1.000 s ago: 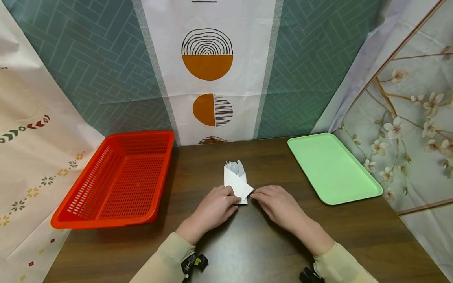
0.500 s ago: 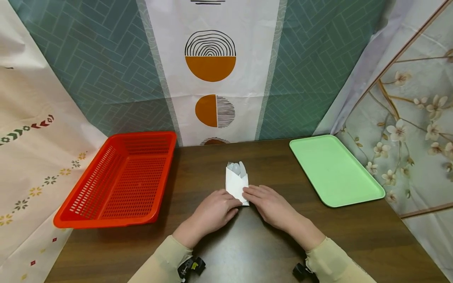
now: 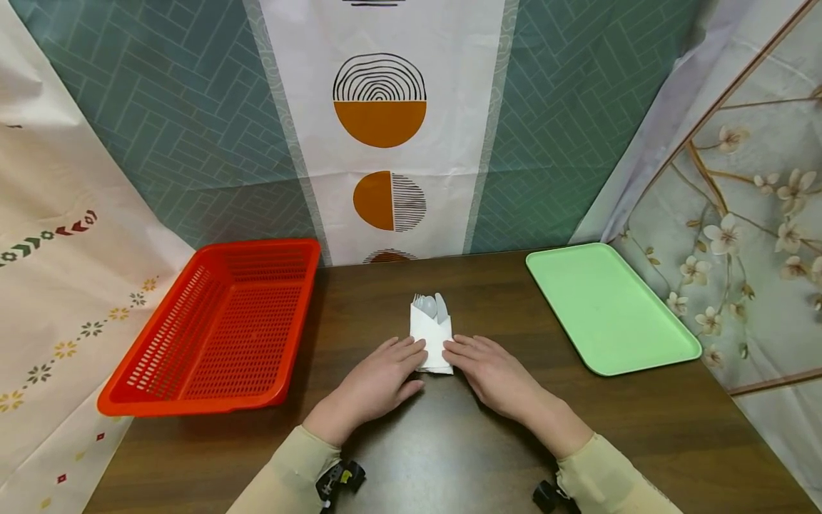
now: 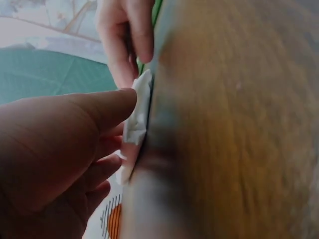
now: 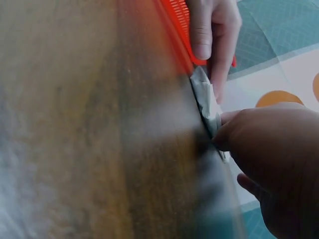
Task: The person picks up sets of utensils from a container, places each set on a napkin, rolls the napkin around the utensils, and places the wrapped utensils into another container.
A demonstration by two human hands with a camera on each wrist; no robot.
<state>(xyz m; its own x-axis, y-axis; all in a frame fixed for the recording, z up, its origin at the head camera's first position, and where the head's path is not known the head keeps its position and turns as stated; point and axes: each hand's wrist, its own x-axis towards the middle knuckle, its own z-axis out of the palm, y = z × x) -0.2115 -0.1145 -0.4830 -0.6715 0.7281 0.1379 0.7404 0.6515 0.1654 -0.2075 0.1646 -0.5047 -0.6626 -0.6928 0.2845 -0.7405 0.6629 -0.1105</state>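
Observation:
A folded white napkin lies on the wooden table as a pocket. From its far end stick out the tops of a fork, a spoon and a knife, all pale; their lower parts are hidden inside. My left hand rests its extended fingertips on the napkin's left edge, thumb apart towards me. On the right edge lie the fingertips of my right hand, also fairly straight. In the left wrist view the napkin appears edge-on, flat against the table.
A red perforated basket stands on the left of the table. On the right lies a light green tray. Patterned cloths hang behind and on both sides.
The napkin's protruding right flap has been folded over by my right hand, which moved left onto it. My left thumb has since come off the napkin, and the left fingers now lie on its edge.

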